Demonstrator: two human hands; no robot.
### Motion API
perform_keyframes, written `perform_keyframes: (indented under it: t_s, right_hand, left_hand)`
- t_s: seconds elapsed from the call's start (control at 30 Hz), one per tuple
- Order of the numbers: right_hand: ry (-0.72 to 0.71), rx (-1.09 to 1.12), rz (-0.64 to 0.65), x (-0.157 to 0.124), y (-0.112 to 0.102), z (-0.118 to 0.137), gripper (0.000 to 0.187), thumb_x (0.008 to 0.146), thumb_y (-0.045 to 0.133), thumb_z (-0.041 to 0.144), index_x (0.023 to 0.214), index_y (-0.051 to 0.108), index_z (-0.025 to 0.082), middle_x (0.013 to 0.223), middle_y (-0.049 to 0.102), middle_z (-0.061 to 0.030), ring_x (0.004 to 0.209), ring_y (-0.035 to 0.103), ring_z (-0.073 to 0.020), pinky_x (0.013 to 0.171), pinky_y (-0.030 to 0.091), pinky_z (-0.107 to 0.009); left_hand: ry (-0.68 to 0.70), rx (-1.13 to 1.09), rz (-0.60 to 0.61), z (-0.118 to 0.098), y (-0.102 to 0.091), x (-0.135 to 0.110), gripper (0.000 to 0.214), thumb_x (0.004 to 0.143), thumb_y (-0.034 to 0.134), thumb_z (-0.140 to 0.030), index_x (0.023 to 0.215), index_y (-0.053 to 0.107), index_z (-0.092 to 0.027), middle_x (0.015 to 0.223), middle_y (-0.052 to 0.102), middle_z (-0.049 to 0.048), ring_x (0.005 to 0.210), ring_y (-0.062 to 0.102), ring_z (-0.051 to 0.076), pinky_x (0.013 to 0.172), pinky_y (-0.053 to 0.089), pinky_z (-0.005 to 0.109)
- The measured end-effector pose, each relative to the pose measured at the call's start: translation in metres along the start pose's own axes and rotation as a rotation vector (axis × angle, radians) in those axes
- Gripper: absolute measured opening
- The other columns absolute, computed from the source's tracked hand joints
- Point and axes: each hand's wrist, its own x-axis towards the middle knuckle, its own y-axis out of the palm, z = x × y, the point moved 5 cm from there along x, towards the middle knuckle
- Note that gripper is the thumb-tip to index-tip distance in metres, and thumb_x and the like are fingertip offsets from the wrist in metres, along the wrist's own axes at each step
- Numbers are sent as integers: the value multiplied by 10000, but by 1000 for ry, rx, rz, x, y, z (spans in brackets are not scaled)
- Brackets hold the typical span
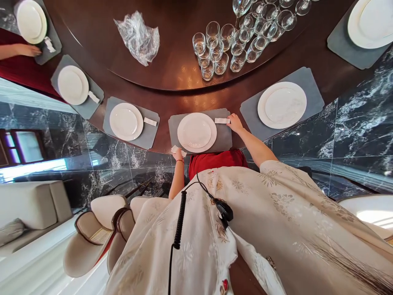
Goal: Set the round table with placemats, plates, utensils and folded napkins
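In front of me a stacked pair of white plates (pixel 196 132) sits on a grey placemat (pixel 224 141). My right hand (pixel 235 123) pinches the right end of a small white oblong piece (pixel 221 121), which looks like a chopstick rest, at the mat's upper right. Lower down, my left hand (pixel 177 154) is closed around similar white pieces (pixel 175 149) at the mat's lower left corner; how many is hidden. The placemat (pixel 310 92) on the right carries plates (pixel 282 105) with no white piece visible on it.
Several drinking glasses (pixel 216 51) and a crumpled clear plastic bag (pixel 138 39) stand on the raised turntable (pixel 175 65). To the left, a white piece (pixel 150 121) lies beside other plates (pixel 126 121). Another person's hand (pixel 29 50) is at the far left. Chairs (pixel 92 229) stand behind left.
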Motion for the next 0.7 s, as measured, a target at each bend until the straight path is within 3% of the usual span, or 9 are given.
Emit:
perform_keyframes:
  t_s: [0.07,0.23,0.37,0.43,0.53,0.63,0.7]
  right_hand:
    - [14,6,-18,-2,1,0,343,874,657,89,1217,654,73,1300,561,-202,1254,479,-311,1156,373,-490]
    - [62,32,-74,1,4,6,357,899,591,72,1245,662,122,1294,580,-167,1286,480,-324,1157,390,-513]
    - [60,13,-57,1,9,19,408,886,616,101,1292,658,115,1312,592,-188,1290,484,-343,1144,404,-515]
    - [64,34,-79,-2,10,32,507,869,650,133,1374,609,105,1339,586,-204,1293,491,-357,1139,401,-526]
    - [65,183,-155,-12,8,57,559,882,665,230,1425,564,142,1272,637,-174,1193,570,-325,1092,444,-502]
    - [65,476,-179,-36,-1,77,377,964,551,377,1258,648,162,1034,708,-106,955,651,-240,949,528,-404]
    - [54,643,-184,-59,-13,79,396,979,508,474,1166,675,168,946,720,-80,867,661,-209,865,543,-353]
  left_hand:
    - [-5,-9,-2,1,-5,-5,193,735,604,-136,911,539,-181,797,572,10,704,575,121,719,521,267]
    - [22,-49,52,-8,-12,-18,225,739,666,-232,925,545,-200,804,591,38,765,632,163,744,547,305]
    - [51,-104,170,-25,7,-32,257,806,643,-240,1051,588,-185,921,653,69,836,667,153,831,575,325]
    - [66,-138,274,-33,31,-45,296,818,641,-220,1111,613,-185,1015,685,78,886,683,153,877,584,342]
    - [70,-207,521,-40,83,-73,373,805,700,-227,1172,645,-192,1138,710,102,1023,702,207,946,581,400]
    - [68,-264,772,-38,142,-110,428,794,749,-231,1208,648,-187,1174,723,115,1159,689,264,1017,553,452]
    - [63,-288,888,-30,178,-136,405,806,731,-199,1202,651,-167,1180,732,118,1208,676,275,1056,535,445]
